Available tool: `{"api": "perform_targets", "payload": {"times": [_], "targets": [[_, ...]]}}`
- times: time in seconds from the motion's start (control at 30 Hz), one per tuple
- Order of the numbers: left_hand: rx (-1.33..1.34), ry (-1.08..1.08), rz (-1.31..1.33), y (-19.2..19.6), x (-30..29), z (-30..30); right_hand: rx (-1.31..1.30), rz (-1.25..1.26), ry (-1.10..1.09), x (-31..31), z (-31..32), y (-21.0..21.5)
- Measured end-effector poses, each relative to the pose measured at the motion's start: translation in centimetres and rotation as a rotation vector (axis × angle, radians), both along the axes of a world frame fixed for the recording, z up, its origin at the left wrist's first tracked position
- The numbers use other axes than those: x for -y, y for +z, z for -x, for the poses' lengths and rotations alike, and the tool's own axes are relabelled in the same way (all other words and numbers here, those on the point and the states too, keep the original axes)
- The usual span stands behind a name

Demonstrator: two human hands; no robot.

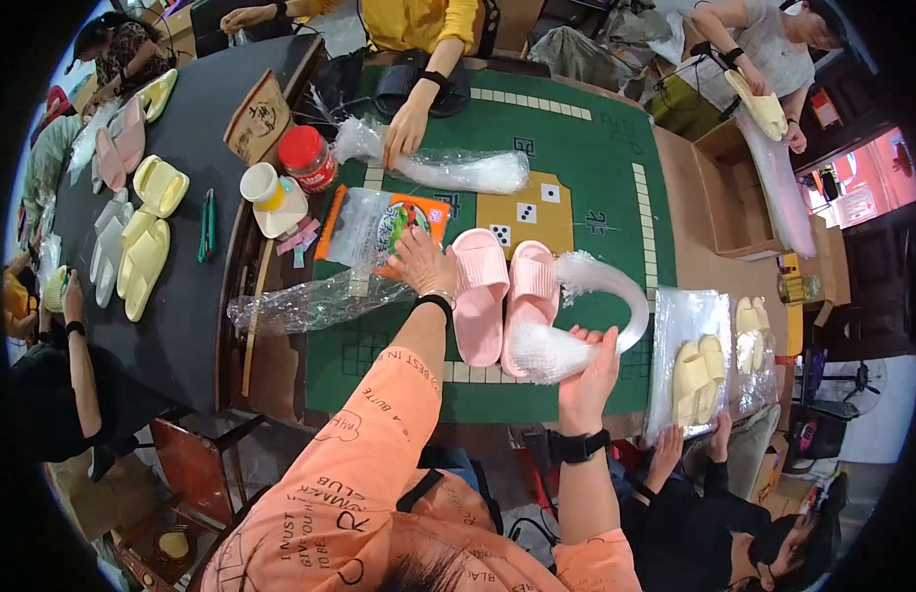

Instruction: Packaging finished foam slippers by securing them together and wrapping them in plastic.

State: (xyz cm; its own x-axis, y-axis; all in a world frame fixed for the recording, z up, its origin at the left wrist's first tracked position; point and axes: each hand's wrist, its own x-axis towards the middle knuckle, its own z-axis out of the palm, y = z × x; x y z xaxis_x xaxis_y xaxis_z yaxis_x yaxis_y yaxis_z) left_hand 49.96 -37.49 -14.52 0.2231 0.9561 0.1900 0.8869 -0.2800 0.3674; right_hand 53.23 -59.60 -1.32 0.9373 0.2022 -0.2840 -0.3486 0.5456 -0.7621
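A pair of pink slide slippers (480, 316) lies side by side on the green table cover, in front of me. My left hand (425, 264) rests with spread fingers at the edge of the left slipper, over an orange-and-clear plastic package (364, 225). Curving beside the right slipper is a bundle of thin white plastic strands (626, 296). My right hand (591, 380) has its fingers closed around the near part of this bundle, whose frayed end hangs over the slipper's heel. Crumpled clear plastic wrap (310, 301) lies to the left of my left wrist.
Across the table, a person's hand (407, 133) touches another white bundle (468, 173). A red-lidded jar (308, 158) and a cup (264, 187) stand at the left edge. Bagged yellow slippers (697, 380) lie right; a cardboard box (739, 192) stands beyond. More slippers (142, 261) cover the dark left table.
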Motion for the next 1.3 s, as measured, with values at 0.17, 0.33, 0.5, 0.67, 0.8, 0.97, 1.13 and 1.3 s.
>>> {"api": "perform_targets", "payload": {"times": [0.17,0.33,0.5,0.67,0.8,0.97,1.13,1.3], "targets": [[-0.123,0.029,0.038,0.3,-1.7,1.0,0.002,-0.013,0.017,-0.4,0.1,-0.9],[0.073,-0.250,-0.167,5.6,-1.9,5.0,-0.040,-0.085,0.017,-1.9,0.5,0.8],[0.235,-0.370,-0.072,13.8,0.0,10.5,-0.112,-0.218,0.114,-3.7,2.5,4.5],[0.213,-0.459,-0.064,17.5,1.5,14.3,-0.151,-0.160,0.263,-5.3,5.0,7.7],[0.230,-0.522,-0.062,19.4,2.8,16.2,-0.299,-0.223,0.494,-7.5,7.1,6.9],[0.308,-0.619,0.200,20.1,3.6,18.7,-0.543,-0.241,0.570,-9.7,7.5,4.0],[0.553,-0.517,0.427,18.8,2.6,20.1,-0.561,-0.424,0.450,-11.2,8.7,2.9],[0.864,-0.333,0.758,19.1,1.1,19.9,-0.510,-0.311,0.431,-11.8,7.8,3.4]]}}
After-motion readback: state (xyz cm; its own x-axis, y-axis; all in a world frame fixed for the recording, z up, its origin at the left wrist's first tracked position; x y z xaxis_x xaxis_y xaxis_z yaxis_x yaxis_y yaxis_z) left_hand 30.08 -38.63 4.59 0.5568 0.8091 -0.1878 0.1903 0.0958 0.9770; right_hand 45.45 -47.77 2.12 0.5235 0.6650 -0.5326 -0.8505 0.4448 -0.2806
